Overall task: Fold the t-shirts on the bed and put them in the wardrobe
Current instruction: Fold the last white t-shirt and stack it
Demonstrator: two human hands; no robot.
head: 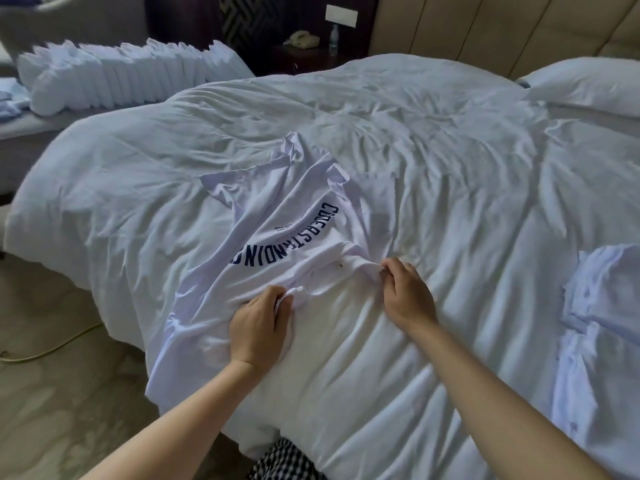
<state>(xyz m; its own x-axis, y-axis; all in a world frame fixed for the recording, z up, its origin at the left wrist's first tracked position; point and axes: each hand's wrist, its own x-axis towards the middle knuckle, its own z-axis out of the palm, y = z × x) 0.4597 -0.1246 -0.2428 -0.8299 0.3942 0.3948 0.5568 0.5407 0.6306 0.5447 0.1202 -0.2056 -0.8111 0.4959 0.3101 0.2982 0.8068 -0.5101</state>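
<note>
A white t-shirt [277, 216] with dark blue arched lettering lies crumpled on the white duvet [433, 150], its collar towards me. My left hand [258, 327] pinches the fabric at the left side of the collar. At the right side of the collar, my right hand [407, 292] grips the cloth between thumb and fingers. More white garments [602, 299] lie in a loose heap at the bed's right edge. No wardrobe is in view.
A long row of folded white items [131, 74] stands on a bench at the back left. A pillow [585, 84] rests against the padded headboard. A nightstand holds a phone [303, 39] and a bottle [333, 39]. A yellow cable [52, 351] runs across the floor on the left.
</note>
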